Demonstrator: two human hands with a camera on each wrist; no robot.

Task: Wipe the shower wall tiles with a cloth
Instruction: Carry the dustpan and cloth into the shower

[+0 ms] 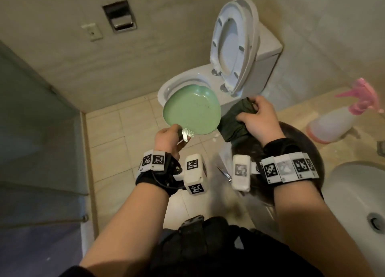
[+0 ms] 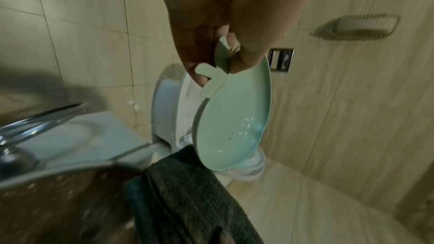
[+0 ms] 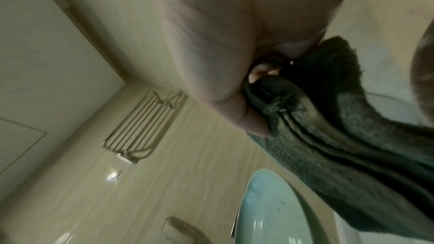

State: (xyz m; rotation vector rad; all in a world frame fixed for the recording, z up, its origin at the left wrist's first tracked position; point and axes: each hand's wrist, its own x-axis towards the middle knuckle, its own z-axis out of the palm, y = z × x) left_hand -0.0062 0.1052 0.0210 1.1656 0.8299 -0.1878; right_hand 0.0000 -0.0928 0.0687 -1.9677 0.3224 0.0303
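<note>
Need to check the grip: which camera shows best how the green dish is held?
Left wrist: the left hand pinches the green dish by its leaf tab. Head shows it whole, the grip small. Right wrist catches only its rim.

Spray bottle (image 1: pixel 341 118) nozzle past right edge

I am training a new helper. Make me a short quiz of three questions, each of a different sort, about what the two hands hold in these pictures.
1. True or false: the left hand holds the green dish by its leaf-shaped tab.
2. What does the right hand grip? A) the spray bottle B) the dark cloth C) the toilet seat
3. Fill in: in the head view, the dish is held over the rim of the ____.

Key: 1 true; 2 B; 3 toilet
</note>
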